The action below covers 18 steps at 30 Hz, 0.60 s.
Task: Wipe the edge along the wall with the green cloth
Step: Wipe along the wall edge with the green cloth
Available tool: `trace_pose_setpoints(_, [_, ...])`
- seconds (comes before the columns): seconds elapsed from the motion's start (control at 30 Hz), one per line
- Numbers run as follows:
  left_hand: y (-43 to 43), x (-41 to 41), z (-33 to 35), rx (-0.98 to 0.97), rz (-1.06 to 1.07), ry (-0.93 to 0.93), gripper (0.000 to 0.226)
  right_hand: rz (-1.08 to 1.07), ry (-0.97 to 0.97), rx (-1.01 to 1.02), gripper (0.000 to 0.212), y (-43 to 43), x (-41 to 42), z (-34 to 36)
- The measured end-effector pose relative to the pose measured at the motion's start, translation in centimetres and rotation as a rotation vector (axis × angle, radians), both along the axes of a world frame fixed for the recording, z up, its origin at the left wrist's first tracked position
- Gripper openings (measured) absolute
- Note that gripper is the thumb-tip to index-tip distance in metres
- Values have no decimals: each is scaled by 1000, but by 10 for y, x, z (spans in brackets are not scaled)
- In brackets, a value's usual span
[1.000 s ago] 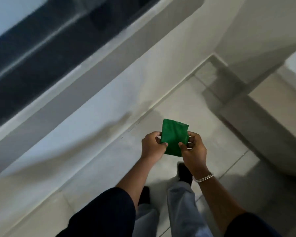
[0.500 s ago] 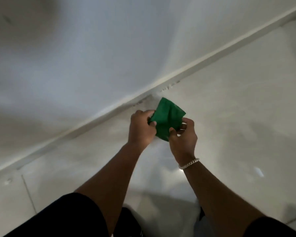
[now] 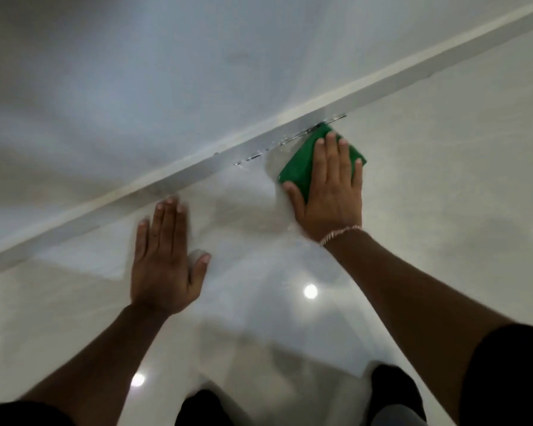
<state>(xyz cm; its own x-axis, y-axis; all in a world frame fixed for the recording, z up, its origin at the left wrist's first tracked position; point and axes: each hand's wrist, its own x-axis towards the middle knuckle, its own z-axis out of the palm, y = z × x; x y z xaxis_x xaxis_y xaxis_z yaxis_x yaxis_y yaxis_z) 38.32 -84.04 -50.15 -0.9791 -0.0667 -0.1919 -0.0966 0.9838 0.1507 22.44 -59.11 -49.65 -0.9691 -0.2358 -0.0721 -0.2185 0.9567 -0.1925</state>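
Note:
The folded green cloth [image 3: 299, 166] lies flat on the glossy floor, its far corner touching the pale skirting edge [image 3: 179, 176] that runs diagonally along the white wall [image 3: 166, 72]. My right hand [image 3: 330, 192] presses down on the cloth with fingers spread and covers most of it; a bracelet is on that wrist. My left hand [image 3: 166, 259] rests flat and open on the floor tiles to the left, just below the edge, holding nothing. Dark specks mark the seam beside the cloth [image 3: 259, 153].
Shiny light floor tiles [image 3: 443, 179] fill the lower half and reflect two ceiling lights. My knees and dark sleeves show at the bottom of the view. The skirting edge continues up to the right and down to the left.
Both hands held the cloth in the air before. Now my left hand has let go and lies on the floor, and my right hand has pressed the cloth down against the wall edge.

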Motion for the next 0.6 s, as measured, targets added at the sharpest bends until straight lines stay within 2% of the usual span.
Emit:
trace_pose_setpoints(0.1, [-1,0,-1,-19,-4,37,82,-299,-28,-28,87,-6,-41,4])
trace_pose_setpoints(0.27, [0,-4,0,-48,7,1,85,-507,-50,-86,81,-42,-38,7])
trace_pose_setpoints(0.4, [0,-5,0,-49,-1,-33,88,-369,-67,-126,73,-87,3,11])
trace_pose_setpoints(0.53, [0,-5,0,-55,8,-34,88,-159,-55,-54,73,-62,7,5])
trace_pose_setpoints(0.6, [0,-5,0,-59,12,-7,86,-153,-33,-12,75,-39,-13,2])
